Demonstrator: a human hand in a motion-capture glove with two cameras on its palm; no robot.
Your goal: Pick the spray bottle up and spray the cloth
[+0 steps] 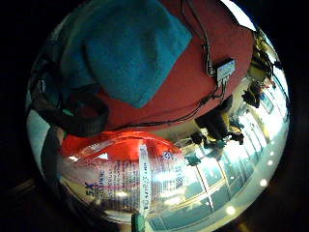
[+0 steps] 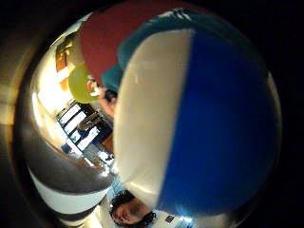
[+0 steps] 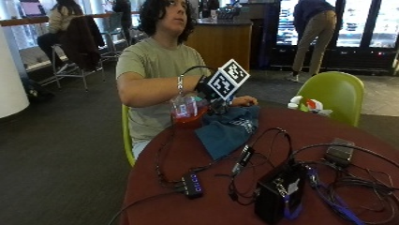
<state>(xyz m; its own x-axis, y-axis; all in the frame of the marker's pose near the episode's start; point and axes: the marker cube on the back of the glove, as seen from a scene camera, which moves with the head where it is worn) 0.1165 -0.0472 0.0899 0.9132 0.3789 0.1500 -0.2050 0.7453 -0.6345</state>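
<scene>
Outside view first: nearest the camera on the desk (image 3: 187, 154), a black box (image 3: 279, 192) sits among cables, well in front of the cloth (image 3: 227, 129). Beyond it, the teal cloth lies crumpled on the red desk. Just behind the cloth, my gloved right hand (image 3: 209, 96) has its grip clamped round the spray bottle (image 3: 185, 108), lifted above the desk edge. My bare hand (image 3: 243, 101) rests at the cloth's far side.
</scene>
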